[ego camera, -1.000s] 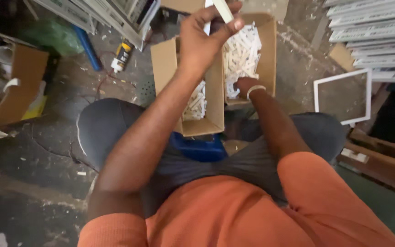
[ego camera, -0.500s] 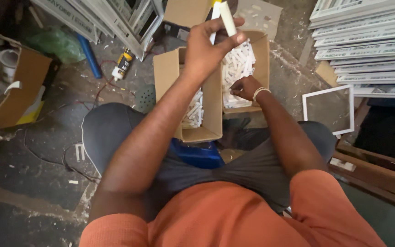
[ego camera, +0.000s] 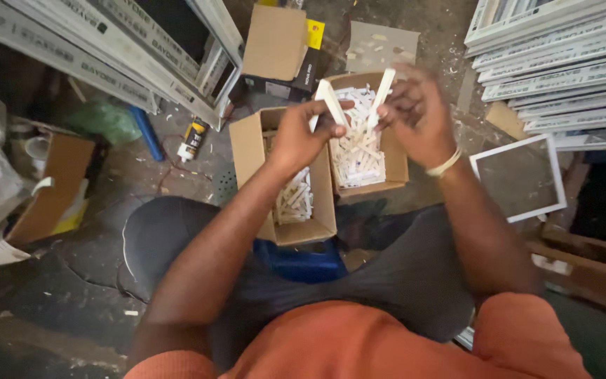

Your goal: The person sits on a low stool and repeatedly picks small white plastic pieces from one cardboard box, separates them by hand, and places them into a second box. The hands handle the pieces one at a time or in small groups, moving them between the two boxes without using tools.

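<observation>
Holding white strips, left hand, right hand, above cardboard boxes

Your right hand was smeared by motion, so you could not tell how its fingers closed on the white strip it held. Your left hand covered the lower end of the other white strip. Your left forearm hid part of the near cardboard box, and both hands hid part of the far cardboard box. The small white pieces inside were too small to tell apart. The stacked white frames ran off the right edge.
</observation>
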### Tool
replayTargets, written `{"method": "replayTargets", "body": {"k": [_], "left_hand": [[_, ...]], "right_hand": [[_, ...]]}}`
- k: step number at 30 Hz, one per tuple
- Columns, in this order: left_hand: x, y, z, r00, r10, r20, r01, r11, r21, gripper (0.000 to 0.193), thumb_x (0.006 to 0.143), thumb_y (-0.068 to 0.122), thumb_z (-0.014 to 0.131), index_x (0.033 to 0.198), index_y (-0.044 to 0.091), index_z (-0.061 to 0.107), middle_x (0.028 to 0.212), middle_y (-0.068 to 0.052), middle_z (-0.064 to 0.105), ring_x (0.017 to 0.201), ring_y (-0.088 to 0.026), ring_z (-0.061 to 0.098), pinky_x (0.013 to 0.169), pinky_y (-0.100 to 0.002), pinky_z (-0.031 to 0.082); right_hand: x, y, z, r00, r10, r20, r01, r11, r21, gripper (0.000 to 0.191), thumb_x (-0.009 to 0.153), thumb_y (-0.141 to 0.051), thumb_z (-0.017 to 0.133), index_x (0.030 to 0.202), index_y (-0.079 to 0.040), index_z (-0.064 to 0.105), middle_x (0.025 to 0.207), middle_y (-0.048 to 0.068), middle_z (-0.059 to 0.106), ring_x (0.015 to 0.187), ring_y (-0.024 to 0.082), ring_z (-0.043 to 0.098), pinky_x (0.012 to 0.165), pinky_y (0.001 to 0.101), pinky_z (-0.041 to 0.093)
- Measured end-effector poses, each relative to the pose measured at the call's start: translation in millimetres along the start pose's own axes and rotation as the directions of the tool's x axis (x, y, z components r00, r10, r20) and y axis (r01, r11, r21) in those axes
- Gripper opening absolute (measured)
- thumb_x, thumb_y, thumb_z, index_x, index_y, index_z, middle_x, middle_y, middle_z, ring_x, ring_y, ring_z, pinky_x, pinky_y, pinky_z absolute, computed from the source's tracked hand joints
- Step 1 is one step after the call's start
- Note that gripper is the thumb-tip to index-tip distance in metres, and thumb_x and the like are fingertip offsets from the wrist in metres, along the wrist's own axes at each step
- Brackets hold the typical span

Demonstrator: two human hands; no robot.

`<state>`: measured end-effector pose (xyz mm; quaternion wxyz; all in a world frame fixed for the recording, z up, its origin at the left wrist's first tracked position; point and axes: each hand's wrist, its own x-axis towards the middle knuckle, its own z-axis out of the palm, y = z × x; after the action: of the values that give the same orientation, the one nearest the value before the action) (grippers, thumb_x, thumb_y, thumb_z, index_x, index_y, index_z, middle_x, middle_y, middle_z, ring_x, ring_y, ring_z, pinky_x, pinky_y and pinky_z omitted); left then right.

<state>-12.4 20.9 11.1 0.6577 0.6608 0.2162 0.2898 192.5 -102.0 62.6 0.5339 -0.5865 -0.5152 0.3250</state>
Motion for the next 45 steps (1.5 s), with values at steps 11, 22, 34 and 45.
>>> {"method": "replayTargets", "body": {"k": [11,22,34,45], "left_hand": [[3,5,23,0.989,-0.149,0.014,0.145,0.976,0.160,0.036,0.084,0.008,0.082,0.120,0.009,0.076,0.091,-0.006,0.081,0.084,-0.007,0.071,0.085,-0.029,0.056],[6,-3,29,0.996,-0.084,-0.029,0.088,0.978,0.187,0.033,0.083,0.010,0.083,0.116,0.009,0.077,0.098,-0.010,0.081,0.090,-0.011,0.073,0.086,-0.030,0.056],[-17,-15,35,0.996,0.059,-0.062,-0.015,0.837,0.547,0.027,0.083,0.011,0.079,0.109,0.006,0.073,0.092,-0.020,0.072,0.085,-0.040,0.070,0.072,-0.047,0.053],[-16,-11,26,0.986,0.162,0.051,-0.169,0.916,0.363,0.034,0.083,0.000,0.072,0.117,0.004,0.070,0.110,-0.023,0.070,0.099,-0.043,0.069,0.082,-0.045,0.055]], "right_hand": [[-18,10,12,0.989,-0.149,-0.015,0.142,0.965,-0.221,0.052,0.096,0.005,0.077,0.143,0.000,0.053,0.100,0.008,0.068,0.092,0.014,0.073,0.082,0.0277,0.062],[-21,8,16,0.980,-0.139,-0.141,0.103,0.966,-0.235,0.048,0.097,0.002,0.076,0.141,-0.002,0.057,0.094,0.007,0.070,0.091,0.011,0.072,0.086,0.0278,0.064],[-32,24,43,0.977,-0.163,-0.138,0.097,0.916,-0.390,0.053,0.092,-0.004,0.077,0.143,-0.008,0.062,0.089,0.011,0.072,0.081,0.016,0.074,0.071,0.0316,0.058],[-37,13,41,0.981,-0.175,-0.083,0.136,0.928,-0.346,0.055,0.091,-0.004,0.074,0.144,-0.008,0.060,0.090,0.009,0.070,0.080,0.015,0.071,0.072,0.0291,0.057]]}}
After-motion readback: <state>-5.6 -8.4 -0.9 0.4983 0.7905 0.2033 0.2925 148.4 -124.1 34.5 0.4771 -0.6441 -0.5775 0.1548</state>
